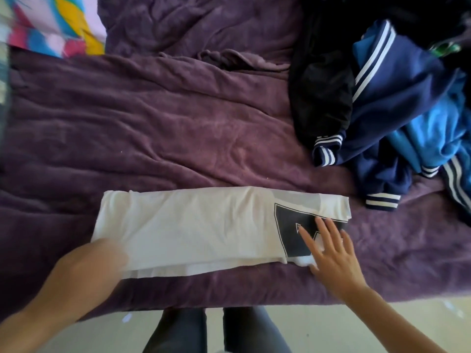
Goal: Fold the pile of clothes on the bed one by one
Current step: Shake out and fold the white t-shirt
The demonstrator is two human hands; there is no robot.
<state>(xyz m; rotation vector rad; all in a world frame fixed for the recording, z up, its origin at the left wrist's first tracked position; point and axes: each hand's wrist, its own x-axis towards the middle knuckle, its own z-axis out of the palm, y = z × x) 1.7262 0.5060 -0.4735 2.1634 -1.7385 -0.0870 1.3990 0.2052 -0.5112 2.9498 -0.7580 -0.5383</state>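
Nearest: two legs in dark trousers (216, 329), standing on a pale floor (356, 324) at the bed's edge.

Two hands, both on one garment. Left hand (102, 256) is at the left end of the white T-shirt (191, 225). It is motion-blurred, so I cannot tell how the fingers lie or whether they grip. Right hand (334, 256) lies flat, fingers straight and spread, pressing on the dark print (293, 233) at the shirt's right end and gripping nothing.

The one white T-shirt is folded into a long strip, lying crosswise near the front edge of the purple blanket (153, 128).

Farther right is one pile with three garments I can count: a black one (321, 85), a navy jacket with white stripes (397, 98) and a bright blue one (433, 128). They overlap, so the layers underneath are hidden.

Far left corner: one multicoloured cloth (51, 26).
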